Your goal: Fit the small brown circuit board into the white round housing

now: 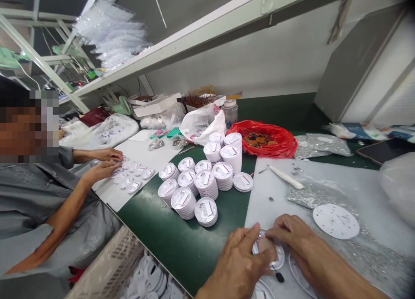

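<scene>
Both my hands work over a small round white disc (279,256) lying on a white sheet (324,182) near the bench's front edge. My left hand (241,258) curls its fingers onto the disc's left side. My right hand (300,240) pinches at the disc's top, fingertips meeting the left thumb. A bare white perforated disc (336,221) lies to the right on a silvery bag (317,193). A white pen-like tool (287,177) lies further back. Several stacks of labelled white discs (204,178) stand on the green bench (181,234) to my left.
A co-worker in a grey shirt (32,204) sits at left, with hands (103,162) over discs laid on white paper. A red bag (266,139), white bags, a jar (230,110) and boxes crowd the back. A crate of white parts (142,277) sits below the bench edge. A tablet (385,149) lies right.
</scene>
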Demonstrator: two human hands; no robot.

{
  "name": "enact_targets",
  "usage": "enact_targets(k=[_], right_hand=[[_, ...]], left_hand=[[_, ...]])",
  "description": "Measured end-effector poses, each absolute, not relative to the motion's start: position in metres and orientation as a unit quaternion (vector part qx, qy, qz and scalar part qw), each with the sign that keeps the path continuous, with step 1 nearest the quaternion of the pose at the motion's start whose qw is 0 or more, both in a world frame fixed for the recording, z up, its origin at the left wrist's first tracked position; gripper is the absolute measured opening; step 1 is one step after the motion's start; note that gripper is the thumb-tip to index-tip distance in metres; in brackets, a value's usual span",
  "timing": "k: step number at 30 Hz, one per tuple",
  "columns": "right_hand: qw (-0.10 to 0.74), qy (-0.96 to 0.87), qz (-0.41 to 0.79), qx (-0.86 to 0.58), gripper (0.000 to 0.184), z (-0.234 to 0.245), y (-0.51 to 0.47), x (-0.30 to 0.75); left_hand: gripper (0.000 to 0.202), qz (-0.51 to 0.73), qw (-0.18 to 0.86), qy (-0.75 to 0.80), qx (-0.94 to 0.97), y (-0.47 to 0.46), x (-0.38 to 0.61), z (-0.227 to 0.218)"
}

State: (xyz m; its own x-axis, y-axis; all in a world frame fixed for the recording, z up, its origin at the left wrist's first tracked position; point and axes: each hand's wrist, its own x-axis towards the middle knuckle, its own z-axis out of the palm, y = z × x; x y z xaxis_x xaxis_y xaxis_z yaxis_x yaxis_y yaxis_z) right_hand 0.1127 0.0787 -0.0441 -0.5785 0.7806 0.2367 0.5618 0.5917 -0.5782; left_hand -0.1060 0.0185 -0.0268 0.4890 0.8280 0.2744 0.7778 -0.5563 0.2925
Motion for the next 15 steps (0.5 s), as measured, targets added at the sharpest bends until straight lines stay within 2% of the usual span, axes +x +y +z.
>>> enact_targets(k=[10,12,15], right_hand=[[0.231,-0.868,0.198,-0.393,0.043,-0.054,0.072,0.107],[0.245,-0.87,0.185,-0.386,0.052,-0.059,0.071,0.11],[0.272,-0.867,0.194,-0.369,0.076,-0.063,0.056,0.131]], left_hand=[[0.04,0.174,0.094,0.475,0.858,0.018,-0.107,-0.02],[0.043,0.157,0.099,0.48,0.857,0.017,-0.106,-0.015],[0.046,0.14,0.11,0.491,0.853,0.018,-0.106,-0.015]])
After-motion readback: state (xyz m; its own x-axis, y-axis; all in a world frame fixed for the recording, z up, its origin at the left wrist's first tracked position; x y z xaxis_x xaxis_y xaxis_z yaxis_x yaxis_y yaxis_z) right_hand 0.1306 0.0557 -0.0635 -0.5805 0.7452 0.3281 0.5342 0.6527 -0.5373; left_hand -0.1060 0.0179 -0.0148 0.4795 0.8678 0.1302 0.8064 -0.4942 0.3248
